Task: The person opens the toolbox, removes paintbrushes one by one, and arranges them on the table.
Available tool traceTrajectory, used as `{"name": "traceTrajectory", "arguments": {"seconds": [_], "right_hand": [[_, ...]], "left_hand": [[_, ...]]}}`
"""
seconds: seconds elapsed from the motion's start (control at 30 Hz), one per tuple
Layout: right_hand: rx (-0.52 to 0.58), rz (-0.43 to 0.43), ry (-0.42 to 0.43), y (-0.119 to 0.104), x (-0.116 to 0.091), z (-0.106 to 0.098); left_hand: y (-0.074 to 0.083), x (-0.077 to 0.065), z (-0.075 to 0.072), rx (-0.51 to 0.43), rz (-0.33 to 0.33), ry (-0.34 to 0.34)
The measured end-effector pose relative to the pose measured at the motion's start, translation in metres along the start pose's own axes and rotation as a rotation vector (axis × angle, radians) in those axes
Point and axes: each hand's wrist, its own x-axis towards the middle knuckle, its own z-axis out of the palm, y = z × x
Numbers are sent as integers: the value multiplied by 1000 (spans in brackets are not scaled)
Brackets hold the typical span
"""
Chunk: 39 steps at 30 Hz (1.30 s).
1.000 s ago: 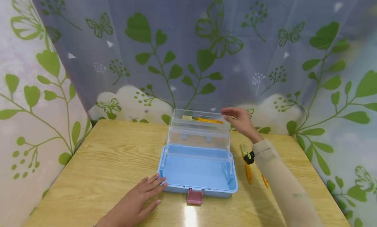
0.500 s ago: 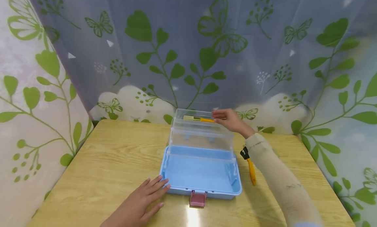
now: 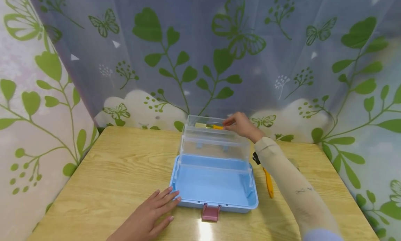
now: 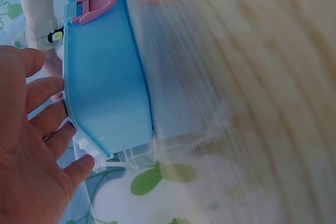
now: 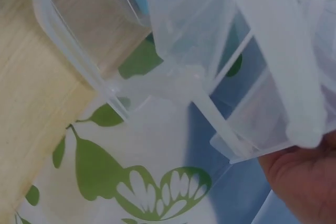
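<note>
An open light-blue toolbox (image 3: 213, 185) with a pink latch (image 3: 211, 212) stands on the table, its clear tiered trays (image 3: 216, 143) raised at the back. In the top tray lies a paintbrush (image 3: 201, 125) with pale bristles and a yellow-orange handle. My right hand (image 3: 242, 125) reaches over that tray's right end, fingers bent around the handle's end, which they hide. The right wrist view shows part of that hand (image 5: 304, 177) against the tray's edge, fingertips hidden. My left hand (image 3: 150, 213) rests with spread fingers at the box's front-left corner; the left wrist view shows its fingertips at the rim.
A second orange-handled brush (image 3: 268, 183) lies right of the box, partly under the right forearm. The wooden table (image 3: 125, 164) extends left of the box. A curtain (image 3: 194, 53) with leaves and butterflies hangs behind and at both sides.
My right hand has moved left from beside the top tray onto the paintbrush handle, and its fingers have bent. The left hand has stayed at the box corner.
</note>
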Motion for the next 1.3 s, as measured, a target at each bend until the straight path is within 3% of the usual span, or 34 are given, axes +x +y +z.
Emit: {"name": "traceTrajectory", "arguments": {"seconds": [0.23, 0.4, 0.63, 0.97, 1.3], "right_hand": [[-89, -14, -25, -3, 7, 1], [-160, -45, -97, -8, 9, 2], [-183, -59, -154, -9, 11, 0], [-203, -108, -114, -3, 6, 5], [-161, -162, 3, 3, -1, 4]], "left_hand": [[-1, 0, 1, 1, 21, 25], [1, -3, 1, -22, 12, 27], [2, -3, 1, -6, 8, 42], [2, 0, -1, -8, 15, 29], [-2, 1, -1, 7, 9, -17]]}}
